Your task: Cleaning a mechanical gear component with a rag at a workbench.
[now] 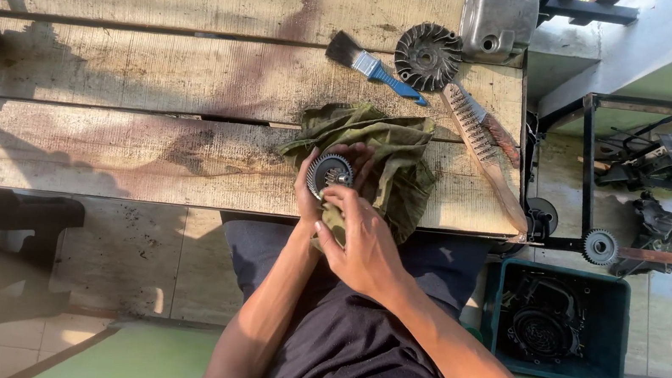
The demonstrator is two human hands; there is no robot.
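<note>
Near the middle of the frame, the left hand (328,181) holds a small round gear (329,171) with its fingers curled around the rim. The gear's flat toothed face looks up at the camera, so its middle hole points straight toward us; being round, it has no long side to speak of. A green rag (391,157) is bunched under and around the gear, spreading up and to the right over the wooden bench (154,73).

The right hand (360,235) sits just below the gear, fingers bent and pinching a fold of the rag against it (the fingertips are partly hidden, so the exact grip is hard to tell).

Above the rag lie a brush with a blue handle (372,67), a dark round fan wheel (427,56) and a grey metal cover (500,17). A wire brush (484,147) lies slanted at the right edge of the bench. At the lower right, a green crate (613,334) holds dark engine parts.
</note>
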